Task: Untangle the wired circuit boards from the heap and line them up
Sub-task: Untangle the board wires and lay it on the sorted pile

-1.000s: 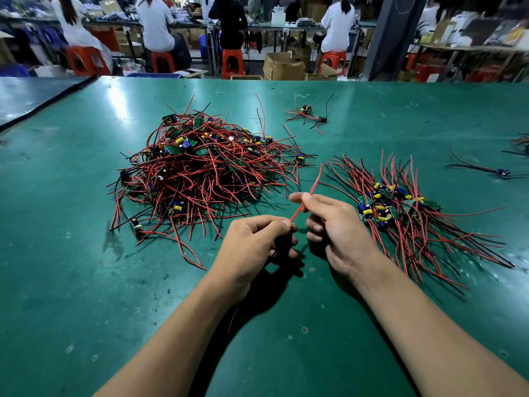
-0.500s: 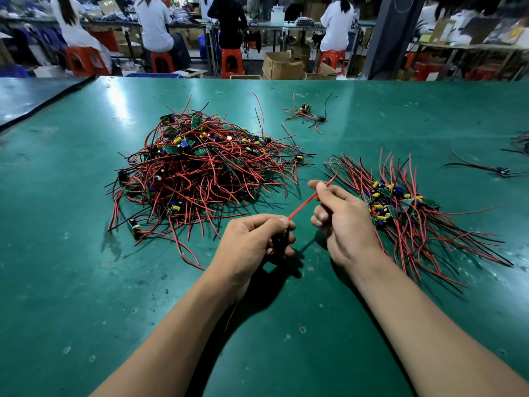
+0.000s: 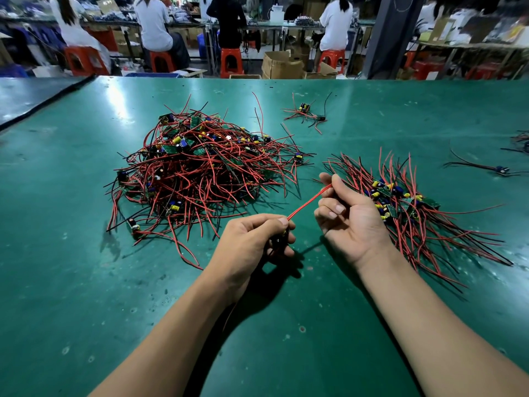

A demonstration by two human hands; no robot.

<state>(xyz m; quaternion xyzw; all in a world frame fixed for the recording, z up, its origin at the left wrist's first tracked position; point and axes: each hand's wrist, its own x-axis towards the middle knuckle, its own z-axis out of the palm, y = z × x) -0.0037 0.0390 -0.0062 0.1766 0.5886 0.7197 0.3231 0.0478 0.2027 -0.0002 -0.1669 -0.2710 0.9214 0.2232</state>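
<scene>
Wired circuit board (image 3: 282, 234) sits mostly hidden inside the curled left hand (image 3: 252, 242). Its red wire (image 3: 307, 201) runs taut up to the right hand (image 3: 355, 219), which pinches it between thumb and forefinger. On the green table (image 3: 86, 282), the tangled heap (image 3: 200, 170) lies left and the lined-up boards (image 3: 400, 202) right.

A small dark circuit board (image 3: 282, 237) is largely hidden within the left hand (image 3: 252, 245); a red-and-black wire tangle (image 3: 523, 142) is cropped at the right edge.

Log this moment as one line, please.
left hand: grips circuit board | right hand: pinches its red wire, taut | heap: at left | lined-up boards: at right
</scene>
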